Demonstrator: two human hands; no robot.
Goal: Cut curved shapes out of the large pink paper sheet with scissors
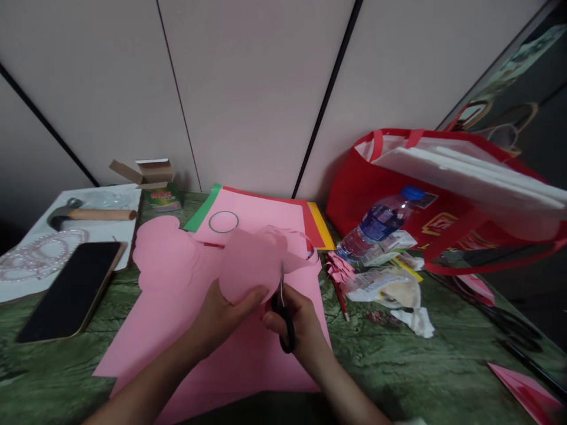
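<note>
My left hand (225,310) pinches a piece of pink paper (250,265) with a rounded, partly cut edge, the thumb lying on its face. In my right hand (303,321) is a pair of scissors (287,330) with black handles, its blades pointing up at the paper's right edge. A narrow strip of pink paper trails off to the right of the blades. Beneath both hands lie large pink sheets (239,366). Several pink rounded cutouts (163,254) are piled left of my left hand.
A phone (73,292), a hammer (101,215) and a small open box (162,192) are on the left. Behind are coloured sheets with a thin ring (224,222). To the right stand a leaning water bottle (376,227), a red bag (354,183), a pencil (342,302) and crumpled wrappers (385,286).
</note>
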